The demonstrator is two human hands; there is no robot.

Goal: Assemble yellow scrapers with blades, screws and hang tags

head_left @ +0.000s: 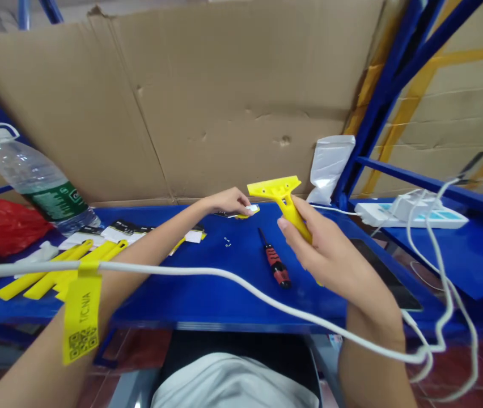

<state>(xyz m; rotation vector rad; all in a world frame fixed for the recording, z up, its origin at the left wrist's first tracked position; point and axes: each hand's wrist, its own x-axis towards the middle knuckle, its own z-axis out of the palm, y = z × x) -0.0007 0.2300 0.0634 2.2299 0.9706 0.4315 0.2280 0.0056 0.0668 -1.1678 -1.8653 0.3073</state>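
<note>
My right hand is wrapped round the handle of a yellow scraper, raised above the tabletop with its wide head toward the left. Two small holes show in that head. At the back of the table, my left hand has its fingers closed on the edge of a small yellow-and-white packet. A red and black screwdriver lies between the hands, its tip pointing away from me. Tiny screws are scattered left of it on the blue table.
Several yellow handles and black-and-white packets lie at left, near a large water bottle and a red bag. A white cable crosses in front. A power strip and dark flat panel are at right.
</note>
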